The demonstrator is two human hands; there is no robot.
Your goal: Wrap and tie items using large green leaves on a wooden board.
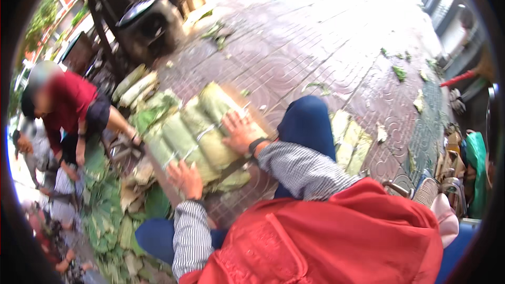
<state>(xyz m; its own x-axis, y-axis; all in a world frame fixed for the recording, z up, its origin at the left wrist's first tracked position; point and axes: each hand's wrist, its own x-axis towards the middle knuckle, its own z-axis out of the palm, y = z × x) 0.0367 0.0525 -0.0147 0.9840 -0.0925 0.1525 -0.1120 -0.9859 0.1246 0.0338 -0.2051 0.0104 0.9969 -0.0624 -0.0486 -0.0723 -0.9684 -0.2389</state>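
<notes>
Several rolled bundles of large green leaves (203,128) lie side by side in front of me, bound with thin pale ties. My left hand (185,179) rests with spread fingers on the near left ends of the bundles. Flat on the right-hand bundle, fingers apart, lies my right hand (240,132). Neither hand is closed around anything. What supports the bundles is mostly hidden beneath them.
Loose green leaves (100,205) are heaped at the left, near a person in a red top (79,94) who bends forward. More leaf bundles (349,142) lie on the patterned paving (300,55) beyond my right knee. A green bag (476,173) stands far right.
</notes>
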